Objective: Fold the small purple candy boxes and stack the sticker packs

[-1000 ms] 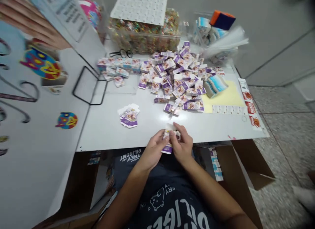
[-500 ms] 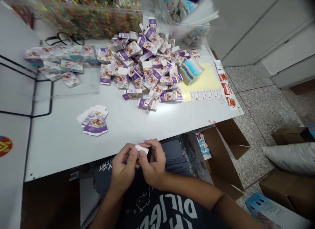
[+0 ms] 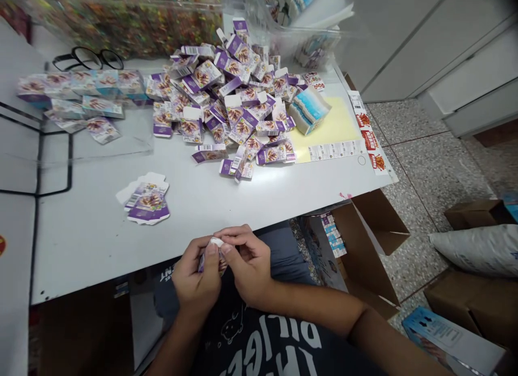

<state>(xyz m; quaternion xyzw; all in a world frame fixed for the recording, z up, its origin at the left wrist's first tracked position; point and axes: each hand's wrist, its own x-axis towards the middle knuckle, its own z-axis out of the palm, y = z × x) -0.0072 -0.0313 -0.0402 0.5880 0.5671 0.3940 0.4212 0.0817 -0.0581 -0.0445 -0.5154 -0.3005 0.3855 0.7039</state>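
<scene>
Between my two hands, just off the table's front edge, is a small purple and white printed carton [image 3: 222, 262] with a white flap at its top. My left hand [image 3: 198, 276] is closed around its left side, the thumb pressed on its face. My right hand [image 3: 249, 268] grips the other side, thumb and fingers at the white flap. My fingers hide most of the carton. A small stack of flat, unfolded cartons [image 3: 149, 200] lies on the table to the left. Farther back is a heap of formed purple and white cartons [image 3: 238, 106], some with flaps standing up.
Clear bins [image 3: 133, 25] of shiny wrapped pieces stand along the back of the white table [image 3: 194, 203]. Glasses [image 3: 87, 59] and a row of boxes [image 3: 81, 83] are at the left. An open cardboard box [image 3: 364, 257] stands below at the right.
The white flap on the held carton has been pressed lower, and less of it shows. Both hands stay on the carton. The whole view has shifted slightly.
</scene>
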